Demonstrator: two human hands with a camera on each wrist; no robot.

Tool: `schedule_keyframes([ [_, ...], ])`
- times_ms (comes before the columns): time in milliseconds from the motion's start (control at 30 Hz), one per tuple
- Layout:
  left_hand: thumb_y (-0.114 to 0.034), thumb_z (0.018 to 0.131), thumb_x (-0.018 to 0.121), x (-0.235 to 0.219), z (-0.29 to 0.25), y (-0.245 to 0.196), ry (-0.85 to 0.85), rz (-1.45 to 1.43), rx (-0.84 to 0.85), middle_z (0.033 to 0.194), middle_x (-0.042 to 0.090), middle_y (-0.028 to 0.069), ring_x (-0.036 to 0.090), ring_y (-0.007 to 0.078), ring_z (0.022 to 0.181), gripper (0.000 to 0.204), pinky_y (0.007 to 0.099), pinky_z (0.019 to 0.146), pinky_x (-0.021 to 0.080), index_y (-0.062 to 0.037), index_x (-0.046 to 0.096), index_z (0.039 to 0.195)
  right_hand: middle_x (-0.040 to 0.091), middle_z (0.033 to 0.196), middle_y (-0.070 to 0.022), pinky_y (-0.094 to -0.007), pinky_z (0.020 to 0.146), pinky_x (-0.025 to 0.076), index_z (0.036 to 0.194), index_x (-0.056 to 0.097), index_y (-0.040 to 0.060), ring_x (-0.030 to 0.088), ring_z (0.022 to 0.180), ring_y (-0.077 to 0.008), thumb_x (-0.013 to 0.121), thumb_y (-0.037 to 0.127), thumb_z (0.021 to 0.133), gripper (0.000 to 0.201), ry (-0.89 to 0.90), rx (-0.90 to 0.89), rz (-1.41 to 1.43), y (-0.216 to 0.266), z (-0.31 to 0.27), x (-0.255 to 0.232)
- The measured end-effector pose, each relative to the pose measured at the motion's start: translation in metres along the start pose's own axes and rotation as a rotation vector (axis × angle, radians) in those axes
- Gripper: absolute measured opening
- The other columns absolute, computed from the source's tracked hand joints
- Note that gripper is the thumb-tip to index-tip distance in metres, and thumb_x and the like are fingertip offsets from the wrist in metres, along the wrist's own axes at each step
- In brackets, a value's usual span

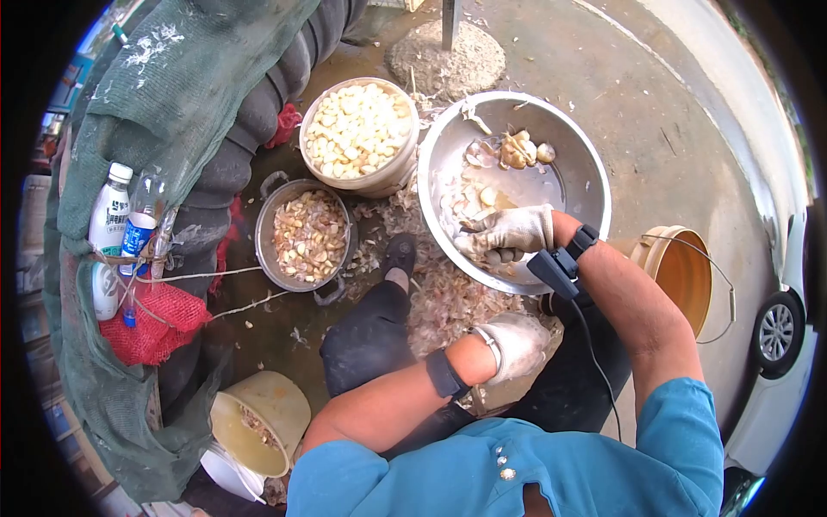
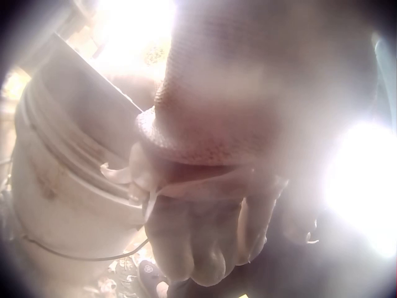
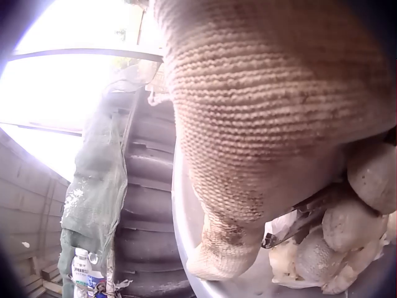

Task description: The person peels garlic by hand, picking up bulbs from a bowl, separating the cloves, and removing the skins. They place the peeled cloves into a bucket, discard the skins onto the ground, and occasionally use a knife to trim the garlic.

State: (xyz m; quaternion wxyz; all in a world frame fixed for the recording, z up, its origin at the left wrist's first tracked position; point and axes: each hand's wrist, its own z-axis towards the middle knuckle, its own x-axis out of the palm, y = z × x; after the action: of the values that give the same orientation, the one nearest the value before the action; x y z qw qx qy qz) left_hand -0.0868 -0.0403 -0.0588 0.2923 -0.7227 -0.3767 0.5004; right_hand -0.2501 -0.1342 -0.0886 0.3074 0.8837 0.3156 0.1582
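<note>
My right hand [image 1: 506, 234], in a pale knitted glove, is over the near side of a wide metal basin [image 1: 596, 155]. Its fingers curl round a small knife [image 3: 304, 218], whose narrow metal part shows beside the thumb. Pale garlic pieces [image 3: 285, 261] lie close to those fingertips. Farther back in the basin are a clump of garlic [image 1: 517, 151] and loose skins [image 1: 481, 155]. Low in front of my lap is my gloved left hand [image 1: 517, 346], its fingers hanging loosely curled. A pale scrap [image 2: 116, 174] like garlic skin shows by its thumb.
A tub of peeled cloves [image 1: 360, 129] stands left of the basin, near a two-handled pot [image 1: 265, 246] of unpeeled cloves. Garlic skins [image 1: 457, 306] cover the ground between my legs. An orange-lined bucket [image 1: 685, 276] is at right. Bottles [image 1: 110, 207] hang by the green netting [image 1: 198, 77].
</note>
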Motion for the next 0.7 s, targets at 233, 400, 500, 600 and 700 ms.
schedule_keyframes([
  [233,-0.022,0.087,0.056,-0.002,-0.006,0.0,-0.057,-0.036,0.032,0.094,0.067,0.0201,0.066,0.0376,0.089,0.022,0.0467,0.08,0.051,-0.0042,0.066,0.095,0.067,0.091,-0.0013,-0.029,0.077,0.047,0.112,0.066,0.0047,0.059,0.085,-0.011,0.072,0.037,0.088,0.041,0.01,-0.187,-0.083,0.008,-0.034,0.015],
  [400,-0.026,0.088,0.056,-0.002,-0.006,-0.002,-0.097,-0.094,-0.016,0.093,0.068,0.0202,0.066,0.0377,0.09,0.026,0.0455,0.082,0.052,-0.0043,0.068,0.094,0.068,0.093,-0.0012,-0.0296,0.077,0.048,0.113,0.065,0.0031,0.058,0.086,-0.0091,0.074,0.035,0.085,0.043,-0.183,-0.183,-0.434,0.029,-0.062,0.029],
  [500,-0.023,0.092,0.052,-0.011,-0.009,0.003,0.022,-0.176,0.023,0.106,0.064,0.0207,0.062,0.0378,0.101,0.028,0.0448,0.087,0.049,-0.0042,0.062,0.11,0.067,0.098,-0.0004,-0.0273,0.079,0.049,0.118,0.064,0.0029,0.058,0.089,-0.0081,0.074,0.032,0.086,0.044,-0.255,-0.153,-0.176,0.001,-0.062,0.028],
  [600,-0.02,0.095,0.05,-0.009,-0.017,0.023,-0.095,-0.074,0.312,0.104,0.061,0.0191,0.061,0.0356,0.101,0.025,0.0431,0.086,0.049,-0.0054,0.061,0.113,0.066,0.104,-0.0003,-0.0245,0.081,0.049,0.123,0.061,0.0024,0.058,0.092,-0.0068,0.074,0.029,0.087,0.046,-0.257,-0.301,0.336,-0.005,-0.079,0.044],
  [700,-0.014,0.093,0.054,-0.018,-0.038,0.026,-0.24,-0.223,0.196,0.096,0.058,0.0133,0.06,0.0331,0.093,0.019,0.0419,0.076,0.049,-0.0077,0.06,0.109,0.066,0.107,-0.0001,-0.0226,0.077,0.049,0.127,0.058,0.0033,0.058,0.091,-0.0051,0.073,0.024,0.088,0.047,-0.269,-0.405,0.501,-0.012,-0.091,0.059],
])
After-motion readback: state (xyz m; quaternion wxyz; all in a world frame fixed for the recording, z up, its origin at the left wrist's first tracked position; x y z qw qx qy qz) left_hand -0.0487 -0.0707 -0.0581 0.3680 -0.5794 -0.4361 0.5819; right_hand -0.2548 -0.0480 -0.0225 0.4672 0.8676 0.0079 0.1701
